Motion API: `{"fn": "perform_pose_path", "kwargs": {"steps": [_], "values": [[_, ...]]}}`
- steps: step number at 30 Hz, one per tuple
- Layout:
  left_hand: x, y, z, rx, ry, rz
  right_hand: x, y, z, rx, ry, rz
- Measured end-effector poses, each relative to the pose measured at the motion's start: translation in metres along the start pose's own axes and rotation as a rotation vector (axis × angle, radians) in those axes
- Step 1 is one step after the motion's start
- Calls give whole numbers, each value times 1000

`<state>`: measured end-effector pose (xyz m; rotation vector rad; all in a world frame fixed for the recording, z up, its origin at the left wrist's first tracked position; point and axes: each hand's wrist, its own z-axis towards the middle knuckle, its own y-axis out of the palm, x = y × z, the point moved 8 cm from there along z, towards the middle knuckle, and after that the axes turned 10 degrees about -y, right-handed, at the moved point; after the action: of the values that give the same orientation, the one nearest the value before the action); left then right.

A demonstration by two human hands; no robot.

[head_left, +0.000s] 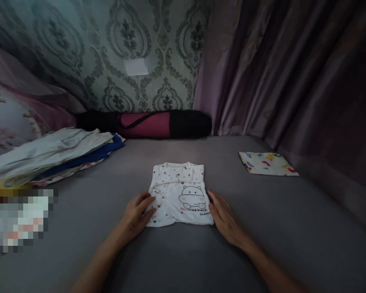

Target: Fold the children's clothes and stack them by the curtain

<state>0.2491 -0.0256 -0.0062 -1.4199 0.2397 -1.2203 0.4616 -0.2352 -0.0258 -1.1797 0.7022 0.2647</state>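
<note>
A small white baby shirt (pixel 178 191) with a cartoon hippo print and dots lies folded flat on the grey bed sheet (pixel 183 252). My left hand (pixel 137 215) rests flat with fingers spread, touching the shirt's lower left edge. My right hand (pixel 224 217) lies flat against the shirt's lower right edge, fingers stretched out. Neither hand grips anything.
A pile of unfolded clothes (pixel 49 156), white and blue on top, lies at the left. A folded white cloth with coloured prints (pixel 268 163) sits at the right. A black and pink rolled bag (pixel 152 124) lies along the patterned wall. Purple curtains (pixel 293 73) hang at the right.
</note>
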Motion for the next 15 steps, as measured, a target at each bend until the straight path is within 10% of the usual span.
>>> {"fn": "perform_pose_path", "kwargs": {"steps": [15], "values": [[18,-12,1,127,60,75,4,0,-2,24,-58,-44]]}}
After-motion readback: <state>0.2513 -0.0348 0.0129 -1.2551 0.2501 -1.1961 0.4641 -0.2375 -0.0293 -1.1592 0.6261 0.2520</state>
